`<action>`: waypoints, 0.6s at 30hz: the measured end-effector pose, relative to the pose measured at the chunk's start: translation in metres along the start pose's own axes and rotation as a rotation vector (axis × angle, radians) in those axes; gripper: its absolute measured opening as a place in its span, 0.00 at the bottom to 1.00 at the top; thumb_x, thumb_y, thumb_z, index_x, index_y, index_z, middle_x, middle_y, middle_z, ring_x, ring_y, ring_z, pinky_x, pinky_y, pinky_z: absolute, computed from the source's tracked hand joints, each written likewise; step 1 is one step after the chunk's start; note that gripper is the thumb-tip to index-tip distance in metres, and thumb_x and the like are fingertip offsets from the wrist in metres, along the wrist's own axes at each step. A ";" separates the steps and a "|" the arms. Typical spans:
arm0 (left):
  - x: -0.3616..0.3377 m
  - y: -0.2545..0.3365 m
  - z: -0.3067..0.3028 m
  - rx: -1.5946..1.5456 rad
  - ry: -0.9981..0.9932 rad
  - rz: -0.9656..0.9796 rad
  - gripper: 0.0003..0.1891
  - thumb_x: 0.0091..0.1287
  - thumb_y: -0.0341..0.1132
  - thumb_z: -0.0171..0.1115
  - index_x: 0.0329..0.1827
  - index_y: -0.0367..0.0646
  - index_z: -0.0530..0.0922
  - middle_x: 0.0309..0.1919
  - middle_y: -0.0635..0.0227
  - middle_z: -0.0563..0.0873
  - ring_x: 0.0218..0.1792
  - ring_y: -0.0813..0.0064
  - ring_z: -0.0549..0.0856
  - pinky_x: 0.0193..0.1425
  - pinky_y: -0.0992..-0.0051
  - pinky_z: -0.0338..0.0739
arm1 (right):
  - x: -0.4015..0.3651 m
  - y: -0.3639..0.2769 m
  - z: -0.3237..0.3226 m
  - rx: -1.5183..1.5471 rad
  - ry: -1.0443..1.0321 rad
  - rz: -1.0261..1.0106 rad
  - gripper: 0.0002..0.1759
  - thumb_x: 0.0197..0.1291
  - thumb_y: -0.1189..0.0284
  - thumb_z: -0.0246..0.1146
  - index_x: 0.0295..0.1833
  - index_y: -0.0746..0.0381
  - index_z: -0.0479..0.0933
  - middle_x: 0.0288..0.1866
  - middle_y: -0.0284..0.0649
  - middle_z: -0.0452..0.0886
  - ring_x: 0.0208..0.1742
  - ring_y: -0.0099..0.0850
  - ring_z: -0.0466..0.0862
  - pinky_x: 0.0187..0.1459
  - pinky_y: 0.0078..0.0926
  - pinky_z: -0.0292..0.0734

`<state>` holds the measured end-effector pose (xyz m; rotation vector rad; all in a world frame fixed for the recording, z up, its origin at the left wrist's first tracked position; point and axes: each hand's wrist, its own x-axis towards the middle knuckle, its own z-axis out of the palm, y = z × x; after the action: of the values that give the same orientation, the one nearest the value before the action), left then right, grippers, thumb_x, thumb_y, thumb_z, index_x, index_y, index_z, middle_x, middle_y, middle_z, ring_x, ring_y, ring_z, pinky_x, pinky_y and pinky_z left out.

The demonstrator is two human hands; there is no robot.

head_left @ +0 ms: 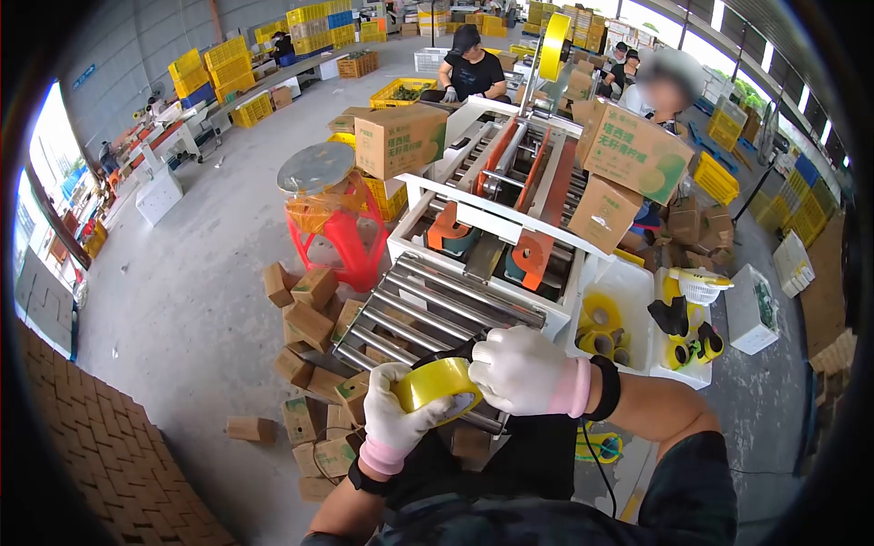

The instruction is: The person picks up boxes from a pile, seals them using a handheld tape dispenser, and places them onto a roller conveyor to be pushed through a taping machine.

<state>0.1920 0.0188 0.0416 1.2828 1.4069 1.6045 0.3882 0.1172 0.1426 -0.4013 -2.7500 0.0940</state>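
Observation:
My left hand (401,414), in a white glove with a pink cuff, is closed around a roll of yellow packing tape (428,384) in front of my body. Against the roll's right side is my right hand (528,371), gloved the same way, its fingers curled in; what they grip is hidden. A dark object (448,352) shows partly behind the roll, too covered to name. Just beyond both hands lies the metal roller conveyor (428,305) of a carton-sealing machine (492,218).
Small cartons (314,328) are piled left of the rollers, near a red stool (341,237). To the right, a white bin (628,296) holds tape rolls. Larger cartons (401,141) flank the machine. A co-worker (469,73) sits beyond it. Stacked cartons (91,446) stand at lower left.

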 end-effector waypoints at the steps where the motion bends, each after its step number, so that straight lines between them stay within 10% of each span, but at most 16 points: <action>1: -0.002 -0.003 0.000 0.016 -0.005 -0.012 0.36 0.46 0.47 0.86 0.48 0.36 0.71 0.38 0.67 0.81 0.39 0.80 0.80 0.45 0.76 0.79 | -0.001 -0.002 0.000 -0.015 -0.025 -0.001 0.07 0.48 0.69 0.67 0.32 0.58 0.77 0.31 0.34 0.77 0.35 0.34 0.81 0.36 0.34 0.78; 8: -0.006 -0.001 0.003 -0.195 -0.069 -0.095 0.35 0.48 0.47 0.85 0.49 0.37 0.70 0.40 0.68 0.81 0.40 0.80 0.80 0.49 0.77 0.78 | -0.010 0.030 0.017 0.354 0.165 0.327 0.04 0.44 0.78 0.66 0.24 0.61 0.76 0.25 0.40 0.78 0.29 0.40 0.80 0.33 0.35 0.76; 18: -0.012 0.008 0.010 -0.250 -0.020 -0.109 0.33 0.50 0.42 0.84 0.49 0.38 0.69 0.41 0.68 0.80 0.42 0.80 0.80 0.50 0.77 0.78 | -0.026 -0.003 0.005 0.234 0.055 0.180 0.06 0.52 0.73 0.68 0.37 0.59 0.84 0.36 0.36 0.82 0.37 0.38 0.82 0.42 0.35 0.77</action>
<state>0.2061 0.0092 0.0455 1.0556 1.1990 1.6302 0.4088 0.1068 0.1291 -0.5745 -2.6046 0.4386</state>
